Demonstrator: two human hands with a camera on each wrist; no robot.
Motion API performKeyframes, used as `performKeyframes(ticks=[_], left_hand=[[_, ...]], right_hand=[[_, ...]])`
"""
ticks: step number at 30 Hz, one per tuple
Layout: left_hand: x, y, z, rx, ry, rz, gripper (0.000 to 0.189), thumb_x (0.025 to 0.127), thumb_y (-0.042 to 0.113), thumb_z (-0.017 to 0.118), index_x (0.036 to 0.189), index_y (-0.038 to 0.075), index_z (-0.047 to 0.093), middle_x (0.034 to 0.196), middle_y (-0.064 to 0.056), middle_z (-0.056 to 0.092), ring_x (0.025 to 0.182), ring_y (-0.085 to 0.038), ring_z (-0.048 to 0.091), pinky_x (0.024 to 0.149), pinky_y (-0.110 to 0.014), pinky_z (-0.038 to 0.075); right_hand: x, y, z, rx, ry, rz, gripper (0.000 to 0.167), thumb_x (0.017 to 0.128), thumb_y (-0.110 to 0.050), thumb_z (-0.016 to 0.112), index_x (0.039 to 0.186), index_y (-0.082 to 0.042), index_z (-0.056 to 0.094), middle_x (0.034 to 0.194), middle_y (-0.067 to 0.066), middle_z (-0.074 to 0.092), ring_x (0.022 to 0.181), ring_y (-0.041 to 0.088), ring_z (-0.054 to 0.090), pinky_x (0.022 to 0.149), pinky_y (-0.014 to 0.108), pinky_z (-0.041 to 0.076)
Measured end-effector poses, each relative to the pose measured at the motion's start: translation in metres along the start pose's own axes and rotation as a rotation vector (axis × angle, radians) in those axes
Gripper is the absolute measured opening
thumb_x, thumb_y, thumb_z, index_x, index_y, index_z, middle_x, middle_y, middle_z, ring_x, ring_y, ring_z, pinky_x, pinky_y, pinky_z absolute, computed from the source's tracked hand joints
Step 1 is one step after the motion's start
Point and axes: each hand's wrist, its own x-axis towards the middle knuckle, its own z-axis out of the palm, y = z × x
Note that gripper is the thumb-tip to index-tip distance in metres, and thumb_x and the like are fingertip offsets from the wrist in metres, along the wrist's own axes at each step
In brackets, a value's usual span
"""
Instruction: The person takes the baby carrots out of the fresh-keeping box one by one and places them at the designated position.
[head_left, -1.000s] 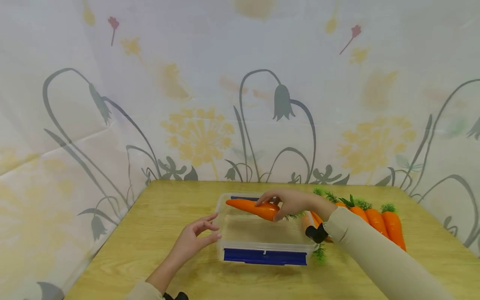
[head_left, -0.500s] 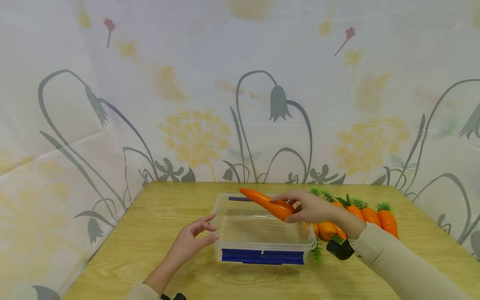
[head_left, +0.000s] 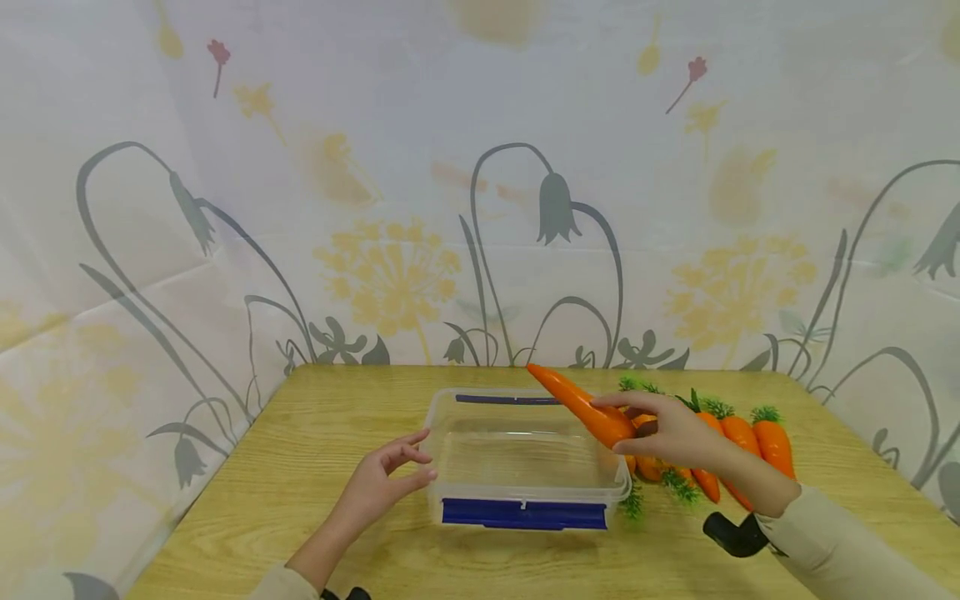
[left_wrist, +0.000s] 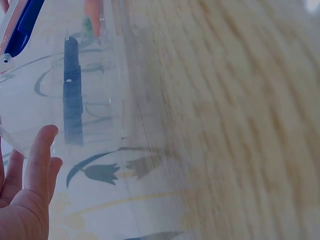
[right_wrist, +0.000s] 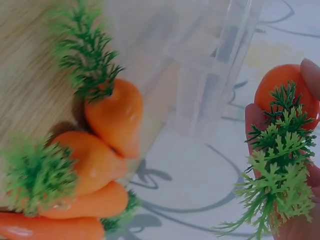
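Observation:
My right hand (head_left: pixel 675 429) pinches an orange carrot (head_left: pixel 576 402) above the right rim of a clear plastic box (head_left: pixel 517 493). The carrot's thin tip points up and to the left. In the right wrist view, feathery green leaves (right_wrist: pixel 282 165) hang from the held carrot's thick end. At the box's left side is my left hand (head_left: pixel 386 479), fingers slightly bent and holding nothing. Its fingertips lie close to the rim; whether they touch it I cannot tell. A blue latch (head_left: pixel 523 513) runs along the front wall.
Several more carrots (head_left: pixel 738 442) with green tops lie to the right of the box, partly behind my right hand and forearm. Everything rests on a wood-grain table (head_left: pixel 300 467). A flower-patterned cloth (head_left: pixel 420 167) rises behind the table's far edge.
My right hand has moved right with the carrot, from over the middle of the box to its right side, and the carrot's tip has tilted up. My left hand has stayed nearly still.

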Motion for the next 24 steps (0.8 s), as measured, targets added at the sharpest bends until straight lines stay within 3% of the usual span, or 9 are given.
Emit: performKeyframes(ticks=[5,13,20,24], left_hand=[[0.001,-0.001,0.000,-0.001,-0.002,0.005,0.022,0.083,0.015,0.071,0.098,-0.001,0.065,0.138,-0.007,0.047,0.128,-0.035,0.038,0.100,-0.052,0.034],[0.000,0.001,0.000,-0.002,-0.002,0.006,0.021,0.084,0.014,0.071,0.099,0.000,0.066,0.139,-0.008,0.046,0.129,-0.035,0.037,0.099,-0.051,0.036],[0.000,0.000,-0.001,0.003,-0.003,0.018,0.021,0.084,0.014,0.070,0.098,0.000,0.066,0.139,-0.008,0.046,0.128,-0.035,0.037,0.100,-0.052,0.035],[0.000,-0.002,-0.001,0.011,0.002,0.022,0.021,0.084,0.015,0.071,0.098,0.000,0.066,0.139,-0.008,0.046,0.128,-0.036,0.038,0.098,-0.051,0.037]], right_hand=[[-0.017,0.006,-0.008,0.023,0.024,0.108,0.051,0.083,-0.020,0.072,0.129,-0.007,0.054,0.124,0.020,0.050,0.098,0.024,0.057,0.074,0.029,0.053],[-0.043,0.022,-0.018,-0.031,0.102,0.185,0.055,0.083,-0.024,0.072,0.131,-0.005,0.052,0.120,0.017,0.055,0.096,0.015,0.058,0.073,0.030,0.053],[-0.065,0.037,-0.024,-0.046,0.186,0.168,0.053,0.083,-0.015,0.071,0.130,0.000,0.051,0.119,0.011,0.055,0.090,0.005,0.058,0.066,0.029,0.054],[-0.075,0.044,-0.028,-0.065,0.197,0.194,0.053,0.085,-0.015,0.069,0.132,-0.001,0.049,0.121,0.016,0.054,0.090,0.002,0.057,0.065,0.030,0.053]])
